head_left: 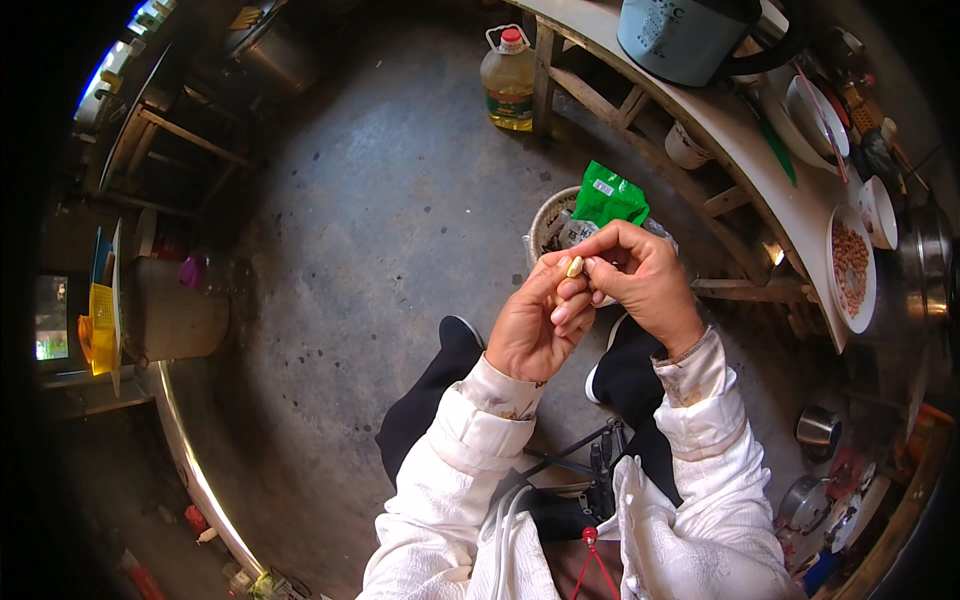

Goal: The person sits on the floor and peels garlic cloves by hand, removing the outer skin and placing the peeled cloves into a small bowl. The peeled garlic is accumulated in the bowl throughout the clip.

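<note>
A small pale piece that looks like a garlic clove (pixel 574 267) is pinched between the thumb and forefinger of my left hand (pixel 538 324). The other fingers of that hand curl under it, and whether they hold more cannot be seen. My right hand (pixel 646 274) comes in from the other side, thumb and forefinger close together at the clove's edge. Whether something thin is between those fingertips is too small to tell. Beyond and beneath both hands stands a light-coloured bin (pixel 541 225), partly hidden by them. A green plastic packet (pixel 609 196) sticks up out of it.
A long table (pixel 780 225) curves along the right, bearing a blue mug (pixel 667 37), bowls, and a white plate (pixel 832 255) of reddish nuts or beans. An oil jug (pixel 508 82) stands by its leg. Metal pots (pixel 817 427) lie low at right.
</note>
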Available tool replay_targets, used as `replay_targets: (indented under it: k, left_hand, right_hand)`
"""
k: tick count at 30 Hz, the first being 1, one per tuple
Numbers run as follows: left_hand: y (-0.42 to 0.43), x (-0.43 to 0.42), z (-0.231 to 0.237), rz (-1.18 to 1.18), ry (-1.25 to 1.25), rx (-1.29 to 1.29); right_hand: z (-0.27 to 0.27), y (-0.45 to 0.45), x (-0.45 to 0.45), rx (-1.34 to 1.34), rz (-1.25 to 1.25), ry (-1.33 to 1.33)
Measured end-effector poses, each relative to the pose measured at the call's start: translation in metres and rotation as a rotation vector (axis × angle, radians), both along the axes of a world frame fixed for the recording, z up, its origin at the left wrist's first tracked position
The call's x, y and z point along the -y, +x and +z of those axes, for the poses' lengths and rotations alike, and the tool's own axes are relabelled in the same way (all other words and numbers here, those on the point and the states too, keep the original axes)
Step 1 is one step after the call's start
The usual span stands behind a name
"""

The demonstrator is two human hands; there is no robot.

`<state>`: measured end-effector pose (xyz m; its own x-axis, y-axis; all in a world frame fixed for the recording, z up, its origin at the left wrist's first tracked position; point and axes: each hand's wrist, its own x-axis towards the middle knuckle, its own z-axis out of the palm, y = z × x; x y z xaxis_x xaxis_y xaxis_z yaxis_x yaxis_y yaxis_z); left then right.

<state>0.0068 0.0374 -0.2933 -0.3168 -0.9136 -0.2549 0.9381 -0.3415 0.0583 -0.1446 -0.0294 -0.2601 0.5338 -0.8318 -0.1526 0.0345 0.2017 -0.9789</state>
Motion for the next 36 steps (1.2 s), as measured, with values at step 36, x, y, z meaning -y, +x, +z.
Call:
replay_targets:
  k: [36]
  left_hand:
    - [-0.012, -0.001, 0.011, 0.154, 0.004, 0.874]
  right_hand:
    - [-0.005, 0.008, -0.005, -0.111, -0.111, -0.069]
